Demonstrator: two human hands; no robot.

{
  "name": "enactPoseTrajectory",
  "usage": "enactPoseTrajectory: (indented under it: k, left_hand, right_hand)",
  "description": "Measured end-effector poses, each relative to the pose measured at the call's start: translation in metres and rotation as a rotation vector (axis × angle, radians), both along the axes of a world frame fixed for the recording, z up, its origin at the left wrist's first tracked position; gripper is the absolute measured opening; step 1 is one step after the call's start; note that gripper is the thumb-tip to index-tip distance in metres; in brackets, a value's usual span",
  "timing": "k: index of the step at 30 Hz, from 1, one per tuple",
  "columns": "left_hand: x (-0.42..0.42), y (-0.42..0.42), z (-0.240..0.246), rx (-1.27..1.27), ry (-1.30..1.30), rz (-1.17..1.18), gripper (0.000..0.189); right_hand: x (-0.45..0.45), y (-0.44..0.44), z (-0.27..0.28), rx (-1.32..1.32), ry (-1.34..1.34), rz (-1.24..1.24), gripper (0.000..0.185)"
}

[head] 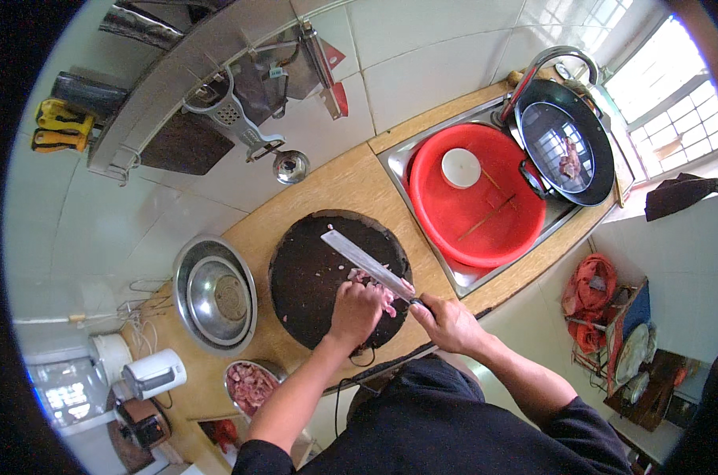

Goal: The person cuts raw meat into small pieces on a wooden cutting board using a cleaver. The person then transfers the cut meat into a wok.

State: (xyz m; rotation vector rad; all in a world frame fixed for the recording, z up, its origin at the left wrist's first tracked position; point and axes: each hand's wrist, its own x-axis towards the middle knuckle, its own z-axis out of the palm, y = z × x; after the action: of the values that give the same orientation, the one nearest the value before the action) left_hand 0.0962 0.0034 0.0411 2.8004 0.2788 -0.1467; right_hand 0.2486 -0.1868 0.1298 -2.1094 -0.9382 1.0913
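A round dark chopping block point(302, 279) rests on the counter before me, with pieces of raw meat point(388, 297) on its right side. My right hand point(454, 325) grips the black handle of a cleaver point(368, 263), whose blade points up and left across the block. Close against the near side of the blade, my left hand point(357, 312) presses on the meat with its fingers curled. Its fingertips and part of the meat are hidden. Small scraps lie scattered over the block.
A red plastic basin point(448, 219) holding a white bowl point(460, 168) and chopsticks sits in the steel sink point(463, 282). A wok point(602, 160) stands beyond. Nested metal bowls point(184, 297), a bowl of cut meat point(249, 383) and a white kettle point(155, 374) are at left. Utensils including a ladle point(291, 167) hang above.
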Motion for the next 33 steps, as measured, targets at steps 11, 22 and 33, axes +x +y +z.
enactPoseTrajectory:
  k: [11, 22, 33]
  left_hand:
    - [-0.059, 0.002, -0.012, -0.417, -0.407, 0.785, 0.023]
    - [-0.062, -0.045, -0.068, -0.292, -0.505, 0.745, 0.037]
    - [-0.061, -0.042, -0.076, -0.252, -0.482, 0.704, 0.044]
  right_hand:
    - [-0.033, -0.035, -0.009, -0.119, 0.145, 0.028, 0.046]
    - [-0.065, -0.069, -0.021, -0.183, 0.295, 0.091, 0.05]
    - [-0.066, -0.041, -0.027, -0.28, 0.307, 0.086, 0.052]
